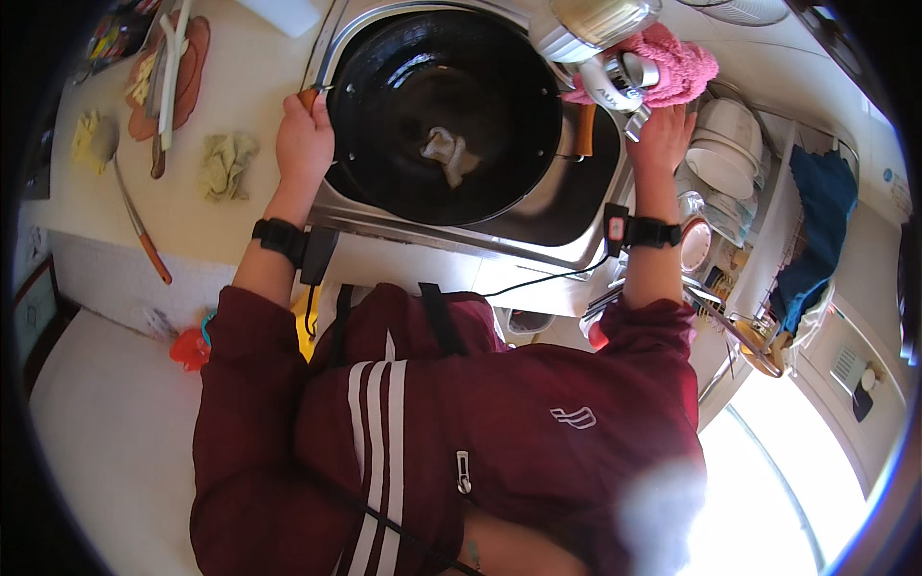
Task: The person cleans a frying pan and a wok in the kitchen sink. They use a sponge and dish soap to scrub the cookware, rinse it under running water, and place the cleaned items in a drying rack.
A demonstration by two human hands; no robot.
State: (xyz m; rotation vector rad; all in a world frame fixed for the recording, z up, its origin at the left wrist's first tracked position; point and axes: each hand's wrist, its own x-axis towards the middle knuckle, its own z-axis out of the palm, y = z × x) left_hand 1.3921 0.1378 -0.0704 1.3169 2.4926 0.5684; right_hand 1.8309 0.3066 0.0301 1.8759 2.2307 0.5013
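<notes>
A large black wok (446, 72) rests in the steel sink (576, 245), with a crumpled light cloth (445, 153) lying inside it. My left hand (305, 140) grips the wooden handle at the wok's left side. Over at the right, beyond the wok's other wooden handle (585, 129), my right hand (661, 137) reaches up under a pink towel (677, 65) beside the faucet-mounted water heater (605, 83). Its fingers are partly hidden by the towel and the heater's spout, so whether it holds anything is unclear.
Left on the counter (238, 223) are a crumpled greenish cloth (229, 164), a ladle with a wooden handle (137, 216), a yellow cloth (88, 144), and a board (194, 79) with a knife (158, 155) on it. Stacked white bowls (727, 137) and a dish rack flank the sink's right side.
</notes>
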